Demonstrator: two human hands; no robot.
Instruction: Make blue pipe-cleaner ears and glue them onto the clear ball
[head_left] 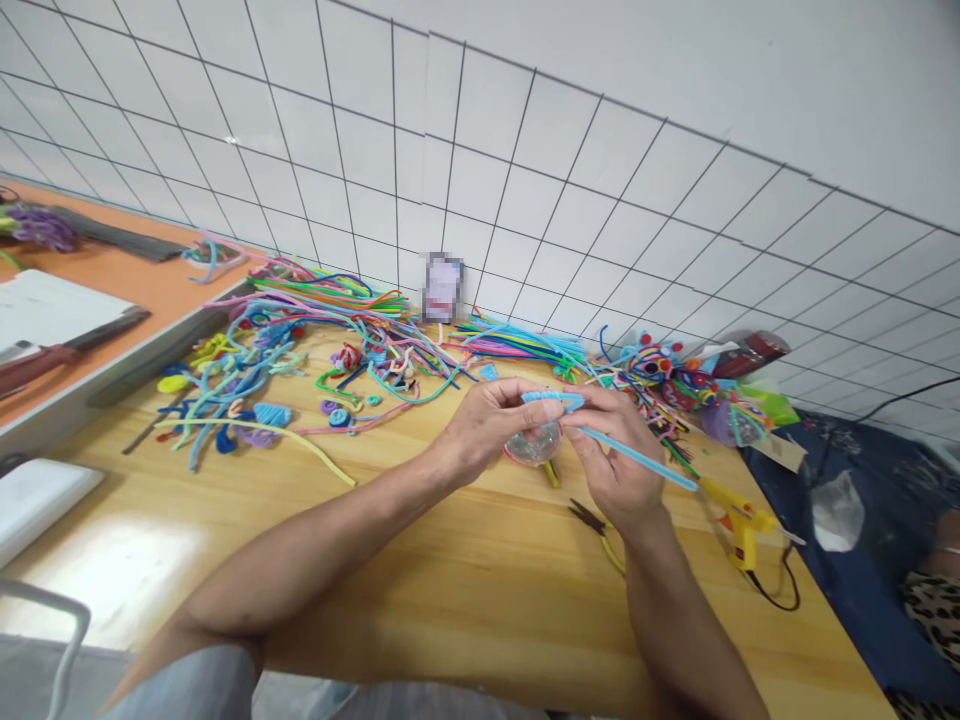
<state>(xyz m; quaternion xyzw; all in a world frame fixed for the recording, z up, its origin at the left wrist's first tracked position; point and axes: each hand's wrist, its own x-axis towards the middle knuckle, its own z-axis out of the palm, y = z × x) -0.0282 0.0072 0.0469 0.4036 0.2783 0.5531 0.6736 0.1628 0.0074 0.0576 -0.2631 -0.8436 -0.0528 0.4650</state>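
Note:
Both hands meet over the middle of the wooden table, around a small shape of wound light-blue pipe cleaner (551,399). My left hand (499,420) pinches its left end between thumb and fingers. My right hand (619,445) is closed on its right side, and a straight light-blue length runs out below that hand to the lower right. Under the hands sits a clear round container (532,447), partly hidden by them. Pliers with yellow handles (600,530) lie on the table just below my right hand.
Loose pipe cleaners (330,300) in many colours are heaped along the wall. Finished-looking curled pieces (274,415) lie at left. A yellow glue gun (742,525) rests near the right edge. A phone (442,288) leans on the tiled wall. A white box (49,505) stands at left.

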